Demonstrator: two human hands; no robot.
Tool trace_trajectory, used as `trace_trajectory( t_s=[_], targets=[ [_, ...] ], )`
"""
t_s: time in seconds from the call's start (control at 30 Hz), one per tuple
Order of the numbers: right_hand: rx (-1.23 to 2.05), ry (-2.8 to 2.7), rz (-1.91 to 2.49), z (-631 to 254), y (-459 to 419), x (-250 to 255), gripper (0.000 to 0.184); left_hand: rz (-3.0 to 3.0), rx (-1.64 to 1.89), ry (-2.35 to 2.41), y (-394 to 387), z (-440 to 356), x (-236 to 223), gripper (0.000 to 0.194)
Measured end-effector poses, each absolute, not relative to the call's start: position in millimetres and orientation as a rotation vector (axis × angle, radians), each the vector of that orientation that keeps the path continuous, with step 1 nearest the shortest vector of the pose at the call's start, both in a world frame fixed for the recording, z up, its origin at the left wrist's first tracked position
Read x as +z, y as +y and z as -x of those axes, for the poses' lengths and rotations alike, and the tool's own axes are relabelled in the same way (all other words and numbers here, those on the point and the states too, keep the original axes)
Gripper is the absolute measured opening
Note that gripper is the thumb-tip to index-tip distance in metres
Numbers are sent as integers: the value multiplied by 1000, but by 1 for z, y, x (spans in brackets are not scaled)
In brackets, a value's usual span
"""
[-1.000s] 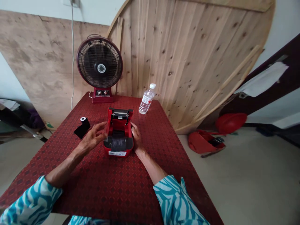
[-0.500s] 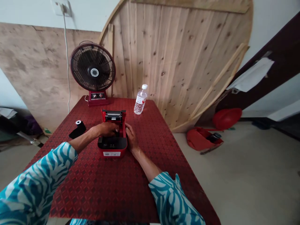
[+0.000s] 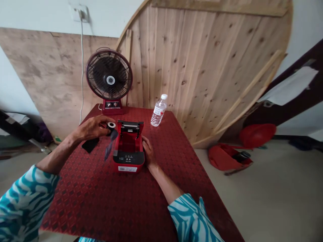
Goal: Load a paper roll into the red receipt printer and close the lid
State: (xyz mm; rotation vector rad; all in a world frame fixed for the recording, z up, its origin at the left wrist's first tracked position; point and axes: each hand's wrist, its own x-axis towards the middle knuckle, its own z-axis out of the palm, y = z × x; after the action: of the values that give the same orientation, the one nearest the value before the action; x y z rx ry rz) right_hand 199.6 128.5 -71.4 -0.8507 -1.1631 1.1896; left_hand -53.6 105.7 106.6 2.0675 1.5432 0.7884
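While a large round panel of pale, knotty wooden planks (image 3: 202, 60) stands behind it, the table under a dark red patterned cloth (image 3: 101, 191) runs through the middle of my view. At its far end I see a maroon electric fan with a round black grille (image 3: 110, 80). On the floor to the right lies an open, soft-edged red container (image 3: 214, 156), with a dark cylinder (image 3: 244, 155) inside it. The box-shaped red printer with a black front panel (image 3: 129, 157) sits on the table between my two hands; its lid stands raised, and the red inside of its compartment shows. Beyond it stands a clear plastic bottle with a white cap (image 3: 158, 112); I cannot tell how full it is. My right hand (image 3: 150, 153) rests against the printer's right wall, fingers half curled, and I cannot tell whether they grip. My left hand (image 3: 92, 128) is just left of the raised lid, its fingers closed around a small black roll with a white core (image 3: 111, 125). A dark, thin strip (image 3: 109, 148) hangs below the roll, beside the printer. A flat black piece (image 3: 90, 145) lies on the cloth below that hand.
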Motion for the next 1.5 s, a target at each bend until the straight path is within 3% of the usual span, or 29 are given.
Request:
trace_trajectory(
  t_s=[0.3, 0.53, 0.93, 1.3, 1.5],
  targets=[
    [1111, -1209, 938, -202, 126, -66, 38, -2052, 569, 1939, 166, 86, 51, 24],
    [1125, -1202, 932, -203, 127, -67, 38, -1997, 570, 1959, 173, 80, 21, 24],
    [1136, -1179, 917, -201, 129, -71, 37, -1643, 1035, 1727, 134, 162, 20, 66],
    [1110, -1180, 926, -201, 130, -72, 37, -1546, 970, 1619, 116, 152, 0, 44],
    [1134, -1168, 917, -199, 129, -69, 38, -1514, 984, 1482, 88, 128, 44, 47]
  ],
)
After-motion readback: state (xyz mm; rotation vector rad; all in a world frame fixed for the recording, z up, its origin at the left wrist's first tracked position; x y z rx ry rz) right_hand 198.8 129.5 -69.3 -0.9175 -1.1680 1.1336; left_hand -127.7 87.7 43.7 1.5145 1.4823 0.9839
